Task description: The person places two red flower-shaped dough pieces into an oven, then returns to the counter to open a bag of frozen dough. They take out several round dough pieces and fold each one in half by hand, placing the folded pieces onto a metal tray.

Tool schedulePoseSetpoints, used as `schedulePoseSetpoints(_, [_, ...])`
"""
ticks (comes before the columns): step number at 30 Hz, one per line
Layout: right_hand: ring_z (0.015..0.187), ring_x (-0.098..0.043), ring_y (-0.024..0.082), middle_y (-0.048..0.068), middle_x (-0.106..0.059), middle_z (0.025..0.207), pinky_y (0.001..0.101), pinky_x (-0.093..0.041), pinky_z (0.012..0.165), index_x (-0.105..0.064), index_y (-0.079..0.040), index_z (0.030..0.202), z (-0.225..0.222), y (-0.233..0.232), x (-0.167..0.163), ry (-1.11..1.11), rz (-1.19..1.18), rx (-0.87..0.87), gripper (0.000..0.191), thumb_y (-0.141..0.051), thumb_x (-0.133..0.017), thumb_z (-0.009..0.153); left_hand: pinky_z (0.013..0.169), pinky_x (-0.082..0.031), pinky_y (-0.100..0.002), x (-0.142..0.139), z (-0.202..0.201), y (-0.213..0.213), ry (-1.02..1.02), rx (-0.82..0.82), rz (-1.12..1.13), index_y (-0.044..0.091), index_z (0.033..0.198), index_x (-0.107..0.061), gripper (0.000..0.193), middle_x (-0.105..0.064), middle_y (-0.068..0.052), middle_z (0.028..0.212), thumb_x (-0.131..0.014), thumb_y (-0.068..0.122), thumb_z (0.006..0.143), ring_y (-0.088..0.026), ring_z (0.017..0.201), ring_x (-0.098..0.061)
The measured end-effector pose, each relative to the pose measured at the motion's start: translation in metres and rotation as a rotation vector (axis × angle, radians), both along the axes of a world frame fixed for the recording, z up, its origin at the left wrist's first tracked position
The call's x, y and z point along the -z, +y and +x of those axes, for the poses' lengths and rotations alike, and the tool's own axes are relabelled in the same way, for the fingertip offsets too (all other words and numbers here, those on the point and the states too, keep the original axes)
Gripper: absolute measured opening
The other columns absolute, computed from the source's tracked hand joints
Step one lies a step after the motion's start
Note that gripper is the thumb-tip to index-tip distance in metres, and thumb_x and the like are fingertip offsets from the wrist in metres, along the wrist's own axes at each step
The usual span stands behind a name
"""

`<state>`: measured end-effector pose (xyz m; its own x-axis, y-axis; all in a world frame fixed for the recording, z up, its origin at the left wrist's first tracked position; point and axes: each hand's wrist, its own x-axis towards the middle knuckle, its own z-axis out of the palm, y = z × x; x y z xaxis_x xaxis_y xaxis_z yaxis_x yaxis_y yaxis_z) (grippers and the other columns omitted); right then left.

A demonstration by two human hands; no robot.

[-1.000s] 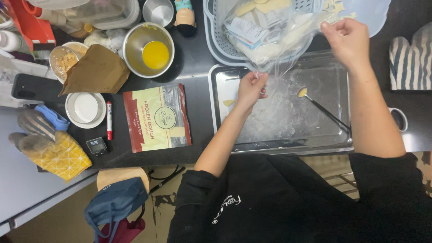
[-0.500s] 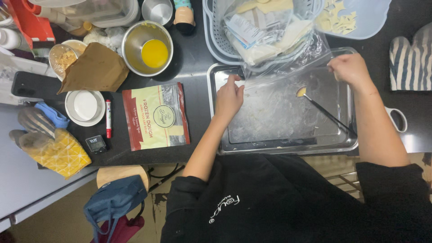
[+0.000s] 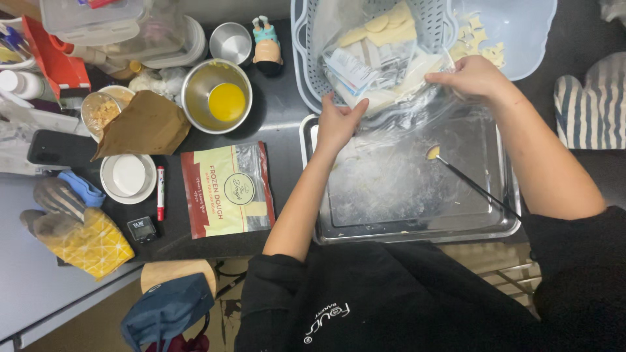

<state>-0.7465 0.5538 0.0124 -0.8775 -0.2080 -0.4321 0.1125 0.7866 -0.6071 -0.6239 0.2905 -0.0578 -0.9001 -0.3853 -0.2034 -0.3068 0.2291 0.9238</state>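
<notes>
head cam | looks straight down from above | close over steel tray and dark counter | single view

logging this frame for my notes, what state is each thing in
left hand: gripping the clear plastic sheet
right hand: gripping the same sheet
clear plastic sheet: lifted, crumpled, over the tray
metal tray: floury, holds a brush
brush: lying flat, tip yellow
steel bowl: upright, yellow liquid inside
dough pouch: flat on the counter
grey basket: packed with bags

Dough packet lies left of tray.
</notes>
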Motion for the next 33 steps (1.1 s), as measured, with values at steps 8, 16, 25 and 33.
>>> schedulePoseSetpoints(8, [0.075, -0.057, 0.025, 0.017, -0.063, 0.091, 0.0409, -0.044, 0.062, -0.068, 0.012, 0.1, -0.029, -0.003, 0.005, -0.383, -0.364, -0.039, 0.036, -0.023, -0.075, 0.097, 0.048, -0.048, -0.027, 0.018, -0.015, -0.007, -0.23, 0.122, 0.465, -0.009, 0.091, -0.062, 0.064, -0.064, -0.013, 0.081, -0.08, 0.052, 0.086, -0.017, 0.057, -0.058])
schedulePoseSetpoints(16, [0.114, -0.068, 0.028, 0.021, -0.071, 0.119, 0.0381, -0.051, 0.105, -0.069, 0.007, 0.117, -0.028, -0.022, -0.031, -0.427, -1.079, -0.004, 0.028, -0.006, -0.059, 0.095, 0.065, -0.063, -0.033, 0.016, 0.0, -0.01, -0.427, 0.19, 0.812, -0.007, 0.11, -0.06, 0.099, -0.069, -0.02, 0.096, -0.05, 0.086, 0.076, -0.027, 0.08, -0.076])
schedulePoseSetpoints(25, [0.098, -0.069, 0.019, 0.013, -0.071, 0.103, 0.0296, -0.054, 0.085, -0.06, -0.005, 0.082, -0.048, -0.017, -0.018, -0.371, -1.129, -0.078, 0.02, 0.003, -0.074, 0.094, 0.101, -0.055, -0.038, 0.008, -0.036, 0.003, 0.071, 0.071, 1.306, -0.006, 0.134, -0.055, 0.055, -0.066, -0.017, 0.128, -0.067, 0.03, 0.094, -0.021, 0.106, -0.07])
schedulePoseSetpoints(33, [0.076, -0.061, 0.026, 0.009, -0.067, 0.088, 0.0377, -0.048, 0.066, -0.073, -0.004, 0.083, -0.063, -0.012, 0.006, 0.468, -0.093, -0.161, 0.027, -0.023, -0.092, 0.082, 0.072, -0.055, -0.036, -0.015, -0.072, -0.05, 0.143, 0.093, -0.232, 0.011, 0.102, -0.08, 0.018, -0.078, -0.012, 0.084, -0.078, 0.022, 0.088, -0.022, 0.077, -0.072])
